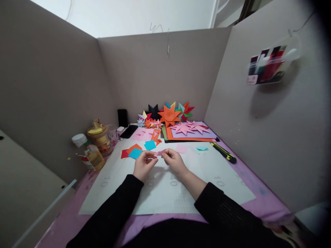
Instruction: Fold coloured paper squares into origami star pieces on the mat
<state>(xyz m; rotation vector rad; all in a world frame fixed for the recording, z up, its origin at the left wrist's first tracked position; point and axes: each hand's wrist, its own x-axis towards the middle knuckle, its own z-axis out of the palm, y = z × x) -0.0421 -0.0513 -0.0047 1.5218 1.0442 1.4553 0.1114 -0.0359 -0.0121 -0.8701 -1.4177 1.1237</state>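
A small pink folded paper (159, 153) is held up between my two hands above the white gridded mat (160, 199). My left hand (145, 165) pinches its left end, and my right hand (176, 162) pinches its right end. Just behind my left hand lie blue, orange and red paper squares (134, 147), with another blue square (150, 145) beyond them. A flat pink square (182, 148) is behind my right hand. Farther right, a folded turquoise piece (202, 148) rests on the mat.
A yellow-black cutter (223, 152) lies at the mat's right edge. Folded stars (169, 115) and stacked coloured sheets (191, 133) are at the back. A bottle (93, 156), a jar (101, 137) and a phone (129, 131) stand or lie left. Grey panels (162, 69) enclose the table.
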